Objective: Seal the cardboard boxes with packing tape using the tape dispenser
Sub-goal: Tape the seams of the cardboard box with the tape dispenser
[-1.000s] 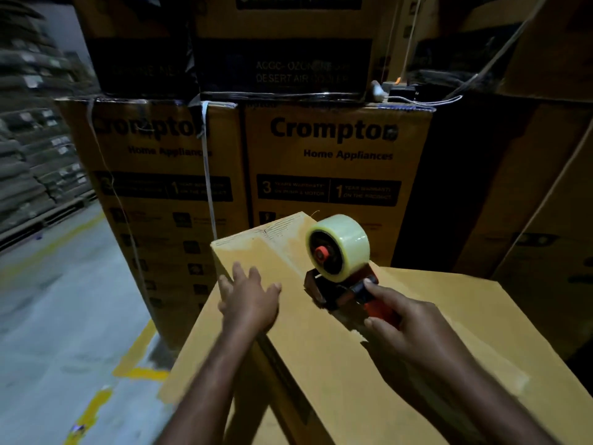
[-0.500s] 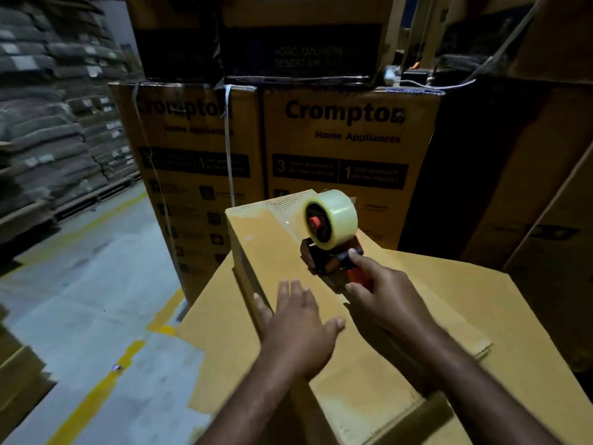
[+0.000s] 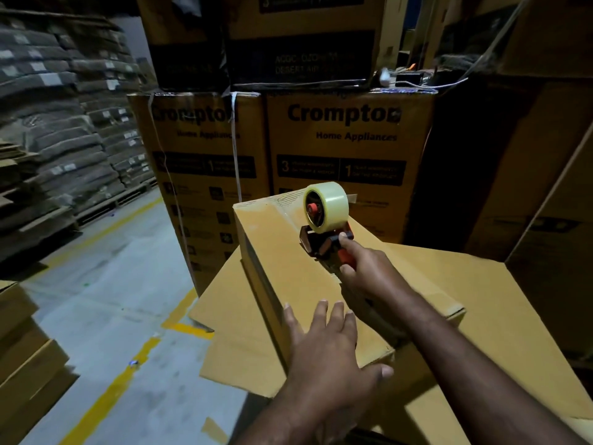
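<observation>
free: top of box [image 3: 282, 252] left of tape dispenser [image 3: 324, 226] | blocked: far side, stacked cartons [image 3: 346, 149]

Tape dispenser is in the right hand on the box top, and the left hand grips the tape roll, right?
No. In the head view the left hand lies flat on the near end of the box top, clear of the tape roll. The right hand does hold the tape dispenser on the box top.

dim warehouse light, soft blur, bowed edges
</observation>
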`<state>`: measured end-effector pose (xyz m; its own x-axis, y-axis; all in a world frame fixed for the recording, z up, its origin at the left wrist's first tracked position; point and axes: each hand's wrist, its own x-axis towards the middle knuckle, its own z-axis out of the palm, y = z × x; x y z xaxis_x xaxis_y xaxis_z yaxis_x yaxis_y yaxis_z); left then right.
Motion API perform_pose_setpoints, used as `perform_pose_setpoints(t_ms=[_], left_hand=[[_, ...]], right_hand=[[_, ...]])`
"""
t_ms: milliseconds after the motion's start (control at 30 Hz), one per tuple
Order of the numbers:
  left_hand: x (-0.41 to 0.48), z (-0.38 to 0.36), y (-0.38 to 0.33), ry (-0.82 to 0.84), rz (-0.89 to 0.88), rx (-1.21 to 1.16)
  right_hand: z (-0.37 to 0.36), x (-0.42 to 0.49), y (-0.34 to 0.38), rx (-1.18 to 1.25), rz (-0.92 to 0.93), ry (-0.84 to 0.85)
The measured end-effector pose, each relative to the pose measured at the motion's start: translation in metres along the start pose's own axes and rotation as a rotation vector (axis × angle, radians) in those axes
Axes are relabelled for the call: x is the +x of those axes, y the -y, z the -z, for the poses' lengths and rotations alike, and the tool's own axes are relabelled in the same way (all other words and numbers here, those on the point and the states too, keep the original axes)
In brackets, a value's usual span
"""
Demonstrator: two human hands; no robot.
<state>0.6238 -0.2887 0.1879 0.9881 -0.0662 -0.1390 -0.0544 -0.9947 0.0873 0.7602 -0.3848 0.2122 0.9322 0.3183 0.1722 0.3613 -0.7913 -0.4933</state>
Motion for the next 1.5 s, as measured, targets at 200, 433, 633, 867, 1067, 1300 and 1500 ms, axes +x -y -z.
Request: perform_pose_setpoints(t_ms=[200,433,633,867,1067,1300,1500], left_hand=[[0.021,0.005,0.017,-0.082,-0.020,-0.018],[0.040,0.008,0.056,-0.068,-0.098,-0.032],[0.049,0.009,0.075,-0.066,-0.102,-0.084],[0.053,0.011,0.081,-0.015,-0.090,-0.148],[0.048,0.003,0.078,-0.078,-0.089,-0.148],[0.051,0.012,0.073,-0.021,-0.008,-0.181],[0.050,0.015,0.064,0.051,0.049,-0.180]], right_hand=[[0.015,-0.018,-0.004,-0.076,-0.029,-0.003],[0.031,-0.054,-0.002,-0.115,-0.104,-0.014],[0.024,-0.068,0.021,-0.142,-0.163,-0.013],[0.025,-0.076,0.046,-0.202,-0.227,-0.015],[0.028,-0.098,0.044,-0.192,-0.268,-0.058],[0.042,-0.129,0.036,-0.085,-0.267,-0.057],[0.055,-0.163,0.033,-0.111,-0.256,-0.036]])
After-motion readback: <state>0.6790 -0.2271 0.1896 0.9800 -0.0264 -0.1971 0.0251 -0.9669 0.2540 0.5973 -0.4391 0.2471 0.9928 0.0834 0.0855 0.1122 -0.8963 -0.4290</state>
